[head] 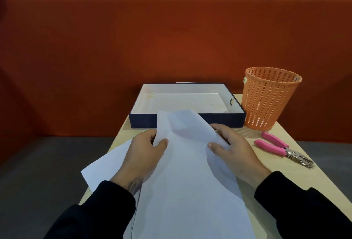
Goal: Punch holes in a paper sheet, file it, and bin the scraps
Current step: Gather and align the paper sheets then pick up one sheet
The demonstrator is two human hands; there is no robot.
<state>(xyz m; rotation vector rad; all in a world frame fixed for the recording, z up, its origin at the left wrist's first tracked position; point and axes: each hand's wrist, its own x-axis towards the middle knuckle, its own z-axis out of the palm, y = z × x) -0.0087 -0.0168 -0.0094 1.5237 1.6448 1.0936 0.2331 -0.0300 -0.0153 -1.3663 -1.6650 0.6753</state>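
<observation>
White sheet [190, 181], edges in hands [142, 155] [233, 155] (box [186, 121] beyond)

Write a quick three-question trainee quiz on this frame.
1. True or false: the pink-handled metal hole punch lies on the light wooden table, untouched.
2. What stands right of the dark blue open box? A) orange perforated plastic basket B) stapler C) mug
3. Which hands grip the white paper sheet?
Key: 1 true; 2 A; 3 both, left hand and right hand.
</observation>
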